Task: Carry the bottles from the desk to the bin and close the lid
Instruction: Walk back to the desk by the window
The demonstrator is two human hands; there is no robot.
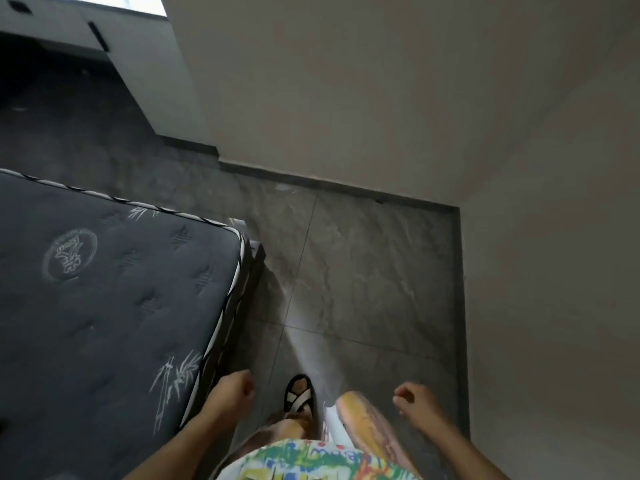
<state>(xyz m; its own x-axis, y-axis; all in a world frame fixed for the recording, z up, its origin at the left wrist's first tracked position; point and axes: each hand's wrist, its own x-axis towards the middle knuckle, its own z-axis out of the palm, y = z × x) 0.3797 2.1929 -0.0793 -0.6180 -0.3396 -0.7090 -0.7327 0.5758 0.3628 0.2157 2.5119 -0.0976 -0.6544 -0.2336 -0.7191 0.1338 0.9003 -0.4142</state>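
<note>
No bottle and no bin show in this view. My left hand (237, 388) hangs low near the mattress corner, fingers curled into a loose fist with nothing in it. My right hand (414, 400) is at the lower right, fingers also curled in and holding nothing. A white desk (104, 32) with a dark handle stands at the top left; its top surface is out of frame.
A dark quilted mattress (104, 289) on its bed frame fills the left side. Grey tiled floor (363, 271) runs ahead between the bed and a beige wall (381, 98) with a dark skirting. My sandalled foot (299, 393) steps forward on the tiles.
</note>
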